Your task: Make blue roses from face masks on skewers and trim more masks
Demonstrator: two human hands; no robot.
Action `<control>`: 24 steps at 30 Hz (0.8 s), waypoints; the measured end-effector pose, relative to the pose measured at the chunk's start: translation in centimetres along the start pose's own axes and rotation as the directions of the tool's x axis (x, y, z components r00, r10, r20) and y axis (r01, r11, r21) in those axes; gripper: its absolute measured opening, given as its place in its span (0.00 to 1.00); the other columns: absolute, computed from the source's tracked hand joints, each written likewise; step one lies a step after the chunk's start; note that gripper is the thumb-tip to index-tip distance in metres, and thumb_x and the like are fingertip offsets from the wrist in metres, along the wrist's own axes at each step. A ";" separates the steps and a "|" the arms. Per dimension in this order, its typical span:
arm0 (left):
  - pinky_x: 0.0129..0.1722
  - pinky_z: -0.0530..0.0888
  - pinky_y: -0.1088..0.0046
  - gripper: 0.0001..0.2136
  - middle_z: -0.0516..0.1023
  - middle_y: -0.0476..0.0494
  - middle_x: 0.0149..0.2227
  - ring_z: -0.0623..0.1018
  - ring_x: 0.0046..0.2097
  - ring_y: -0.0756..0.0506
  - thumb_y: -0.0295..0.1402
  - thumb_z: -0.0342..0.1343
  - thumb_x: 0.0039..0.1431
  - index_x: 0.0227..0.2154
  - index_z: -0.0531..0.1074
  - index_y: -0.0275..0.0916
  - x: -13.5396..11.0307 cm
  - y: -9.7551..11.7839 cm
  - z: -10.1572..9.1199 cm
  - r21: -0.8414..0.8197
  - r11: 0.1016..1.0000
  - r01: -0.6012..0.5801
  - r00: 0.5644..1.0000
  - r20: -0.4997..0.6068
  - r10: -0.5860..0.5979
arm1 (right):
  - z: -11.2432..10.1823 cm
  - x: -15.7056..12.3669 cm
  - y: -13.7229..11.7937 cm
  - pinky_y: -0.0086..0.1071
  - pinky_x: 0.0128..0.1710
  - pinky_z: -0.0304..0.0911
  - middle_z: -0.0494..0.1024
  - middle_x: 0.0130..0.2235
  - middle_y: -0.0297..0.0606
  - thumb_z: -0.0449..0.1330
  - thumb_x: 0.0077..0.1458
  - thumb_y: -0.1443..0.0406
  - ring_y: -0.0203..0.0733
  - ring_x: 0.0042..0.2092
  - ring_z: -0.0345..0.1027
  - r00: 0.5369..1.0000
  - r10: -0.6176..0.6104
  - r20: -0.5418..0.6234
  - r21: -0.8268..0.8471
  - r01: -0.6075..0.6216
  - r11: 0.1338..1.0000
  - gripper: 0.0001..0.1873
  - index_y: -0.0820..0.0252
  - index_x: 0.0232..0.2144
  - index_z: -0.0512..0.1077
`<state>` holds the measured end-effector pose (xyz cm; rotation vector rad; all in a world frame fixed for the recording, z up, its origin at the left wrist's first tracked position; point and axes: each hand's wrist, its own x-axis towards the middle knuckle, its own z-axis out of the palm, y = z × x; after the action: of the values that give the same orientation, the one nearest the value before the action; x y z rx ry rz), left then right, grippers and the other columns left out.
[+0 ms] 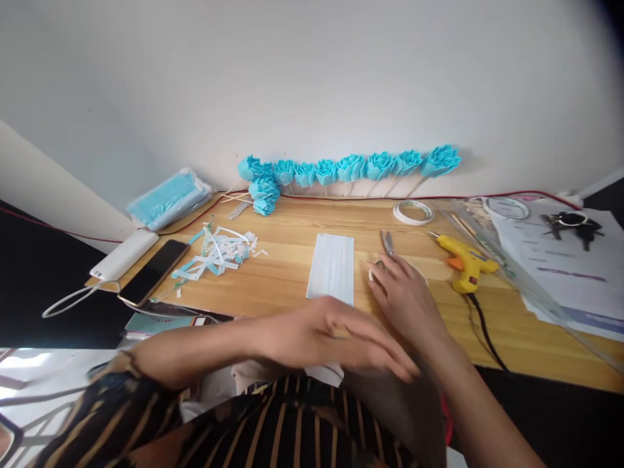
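Observation:
My right hand (407,296) reaches over the table with its fingers spread, lying on or just above the handle end of a pair of scissors (388,243). Only the blades show clearly; the handles are under the fingers. Beneath the same hand, the white rim of a tape roll (371,273) peeks out. My left hand (341,335) is in front of my body near the table's front edge, fingers stretched out to the right and slightly blurred, with nothing visible in them. Just beyond it lies a flat pale blue face mask sheet (331,266). Below it, a white piece (325,374) is partly hidden.
Several blue flowers on sticks (351,168) lean along the wall. Paper scraps (224,250), a phone (155,272), a power bank (124,255) and packed masks (169,197) sit left. Right are a yellow glue gun (465,263), another tape roll (413,212), keys (572,224) and papers (570,273).

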<state>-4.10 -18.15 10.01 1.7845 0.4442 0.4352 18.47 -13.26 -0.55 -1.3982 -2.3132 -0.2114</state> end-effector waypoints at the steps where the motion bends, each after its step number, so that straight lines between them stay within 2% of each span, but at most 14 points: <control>1: 0.47 0.77 0.70 0.14 0.84 0.42 0.45 0.82 0.47 0.44 0.40 0.51 0.69 0.47 0.80 0.46 -0.8 -0.6 -1.4 0.090 0.995 0.031 0.991 -0.130 -0.019 | 0.2 -0.1 0.1 0.53 0.58 0.64 0.75 0.59 0.56 0.50 0.67 0.66 0.60 0.62 0.65 0.999 0.014 0.032 -0.023 -0.013 1.000 0.20 0.68 0.54 0.75; 3: 0.42 0.77 0.68 0.12 0.85 0.40 0.42 0.82 0.43 0.43 0.41 0.55 0.66 0.42 0.82 0.44 -2.7 -2.4 -5.3 0.349 0.919 0.183 0.903 -0.430 -0.016 | 0.6 -0.4 0.2 0.53 0.58 0.63 0.74 0.60 0.55 0.49 0.68 0.66 0.60 0.62 0.64 0.997 0.026 0.066 -0.039 -0.023 0.999 0.21 0.66 0.56 0.74; 5: 0.36 0.75 0.68 0.13 0.85 0.40 0.40 0.81 0.38 0.43 0.42 0.55 0.64 0.39 0.83 0.43 -4.6 -4.4 -9.9 0.559 0.740 0.374 0.784 -0.617 0.071 | 0.8 -0.5 0.2 0.53 0.58 0.63 0.73 0.61 0.53 0.48 0.68 0.66 0.59 0.62 0.65 0.997 0.032 0.074 -0.045 -0.029 0.999 0.21 0.64 0.58 0.72; 6: 0.35 0.74 0.68 0.13 0.85 0.40 0.41 0.81 0.37 0.42 0.42 0.55 0.63 0.39 0.83 0.42 -5.5 -5.4 -12.2 0.597 0.647 0.474 0.715 -0.690 0.113 | 0.9 -0.4 0.4 0.53 0.57 0.63 0.73 0.61 0.53 0.48 0.68 0.66 0.59 0.61 0.65 0.996 0.030 0.079 -0.049 -0.026 0.998 0.22 0.64 0.58 0.72; 8: 0.38 0.73 0.67 0.13 0.85 0.41 0.41 0.80 0.37 0.41 0.39 0.55 0.61 0.38 0.83 0.42 -6.7 -7.0 -16.4 0.586 0.483 0.651 0.586 -0.792 0.170 | 1.1 0.1 1.0 0.53 0.57 0.63 0.72 0.61 0.54 0.47 0.68 0.66 0.60 0.62 0.64 0.994 0.018 0.105 -0.064 -0.012 0.998 0.22 0.65 0.59 0.71; 10: 0.40 0.73 0.66 0.15 0.85 0.40 0.43 0.81 0.41 0.39 0.37 0.53 0.62 0.43 0.83 0.41 -7.4 -8.1 -19.7 0.516 0.367 0.774 0.489 -0.855 0.173 | 1.2 0.9 1.8 0.52 0.57 0.62 0.71 0.62 0.55 0.46 0.68 0.68 0.60 0.62 0.63 0.990 0.019 0.137 -0.091 -0.007 0.996 0.23 0.67 0.59 0.70; 12: 0.42 0.72 0.65 0.18 0.84 0.39 0.46 0.81 0.44 0.37 0.35 0.51 0.61 0.49 0.81 0.40 -7.6 -9.0 -22.0 0.440 0.275 0.855 0.405 -0.897 0.176 | 1.1 2.0 2.3 0.53 0.57 0.61 0.71 0.62 0.58 0.46 0.67 0.69 0.62 0.63 0.62 0.987 0.047 0.152 -0.136 -0.026 0.990 0.23 0.69 0.58 0.71; 15: 0.44 0.71 0.64 0.21 0.82 0.38 0.50 0.80 0.48 0.34 0.33 0.51 0.60 0.54 0.79 0.41 -7.4 -10.2 -24.2 0.384 0.202 0.901 0.356 -0.920 0.162 | 0.7 3.8 2.0 0.56 0.57 0.61 0.72 0.61 0.58 0.47 0.67 0.69 0.64 0.62 0.62 0.986 0.049 0.161 -0.159 -0.023 0.987 0.22 0.68 0.57 0.72; 20: 0.44 0.71 0.62 0.21 0.83 0.35 0.47 0.80 0.49 0.31 0.35 0.52 0.59 0.53 0.79 0.41 -7.0 -12.2 -26.5 0.346 0.156 0.925 0.333 -0.937 0.102 | -0.3 7.7 -0.7 0.53 0.59 0.61 0.72 0.62 0.51 0.50 0.67 0.66 0.60 0.62 0.64 0.961 -0.123 0.249 0.006 0.126 0.992 0.19 0.63 0.56 0.73; 24: 0.44 0.71 0.61 0.20 0.83 0.34 0.47 0.80 0.48 0.31 0.36 0.51 0.60 0.52 0.80 0.40 -6.8 -13.0 -27.8 0.345 0.175 0.922 0.328 -0.937 0.117 | 0.2 10.7 -2.2 0.50 0.59 0.62 0.72 0.63 0.49 0.54 0.66 0.66 0.57 0.62 0.64 0.932 -0.210 0.297 0.118 0.182 0.976 0.18 0.62 0.55 0.74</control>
<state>-24.98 4.46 3.73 2.1094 2.5104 0.5850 12.22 -5.63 4.14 -1.2269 -2.6844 0.0565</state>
